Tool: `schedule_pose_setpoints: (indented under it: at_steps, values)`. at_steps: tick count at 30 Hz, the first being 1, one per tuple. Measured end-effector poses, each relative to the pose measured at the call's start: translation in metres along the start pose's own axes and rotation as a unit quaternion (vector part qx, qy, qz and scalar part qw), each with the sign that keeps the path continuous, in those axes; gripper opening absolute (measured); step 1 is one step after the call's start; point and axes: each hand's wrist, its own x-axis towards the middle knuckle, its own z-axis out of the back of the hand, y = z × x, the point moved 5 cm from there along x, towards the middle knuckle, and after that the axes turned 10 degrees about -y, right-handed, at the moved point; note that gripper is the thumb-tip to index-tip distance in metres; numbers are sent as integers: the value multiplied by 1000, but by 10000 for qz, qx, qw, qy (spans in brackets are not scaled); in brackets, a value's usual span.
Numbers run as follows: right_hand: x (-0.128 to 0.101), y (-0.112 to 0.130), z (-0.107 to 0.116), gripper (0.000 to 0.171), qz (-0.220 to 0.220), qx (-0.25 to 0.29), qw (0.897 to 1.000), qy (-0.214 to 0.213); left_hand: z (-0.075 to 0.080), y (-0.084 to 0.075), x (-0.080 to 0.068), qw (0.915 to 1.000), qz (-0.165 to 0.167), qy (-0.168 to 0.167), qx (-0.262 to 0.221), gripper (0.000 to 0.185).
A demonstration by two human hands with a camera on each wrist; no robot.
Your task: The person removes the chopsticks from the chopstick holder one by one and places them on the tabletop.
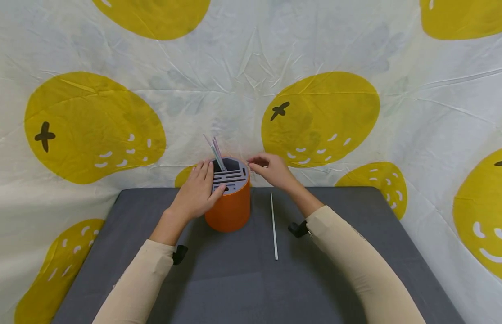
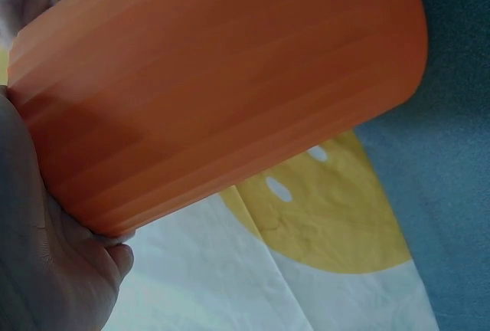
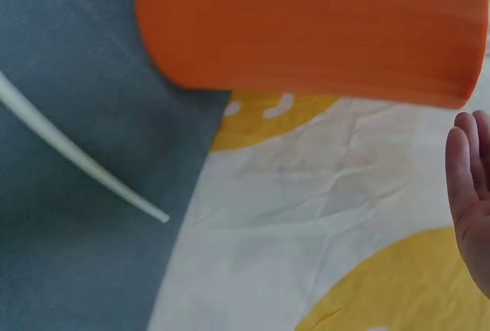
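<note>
An orange round desk organizer (image 1: pixel 228 213) with a grey slotted top (image 1: pixel 236 185) stands upright at the table's far side. My left hand (image 1: pixel 196 191) rests on the left of its top, fingers extended and thumb over the front rim. Several thin pastel sticks (image 1: pixel 218 155), like straws, lean in the organizer's rear compartment. Beside the right rim is my right hand (image 1: pixel 271 167), its fingers loosely bent; the right wrist view shows the fingertips (image 3: pixel 458 143) close to the organizer's top edge. A thin white stick (image 1: pixel 273 227) lies on the table right of the organizer.
Dark grey cloth covers the table (image 1: pixel 218 288). Close behind its far edge hangs a white curtain (image 1: pixel 218 108) printed with large yellow fruit. A small black device (image 1: pixel 179 255) is strapped at the left wrist, and another black device (image 1: pixel 298 229) at the right.
</note>
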Motion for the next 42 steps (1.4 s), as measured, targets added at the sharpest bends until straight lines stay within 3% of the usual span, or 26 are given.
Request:
schedule_pose_setpoints:
  at_steps: [8, 15, 23, 42]
  values:
    - [10, 27, -15, 28, 379, 113, 9991, 177, -1, 1, 0, 10000, -35, 5, 39, 83]
    - [16, 46, -29, 29, 612, 320, 9958, 607, 0, 1, -1, 9999, -57, -19, 87, 83]
    - [17, 55, -43, 32, 694, 121, 9926, 991, 0, 0, 0, 9999, -93, -25, 71, 84]
    - [16, 57, -53, 38, 544, -501, 9937, 838, -1, 1, 0, 9999, -136, -57, 76, 83]
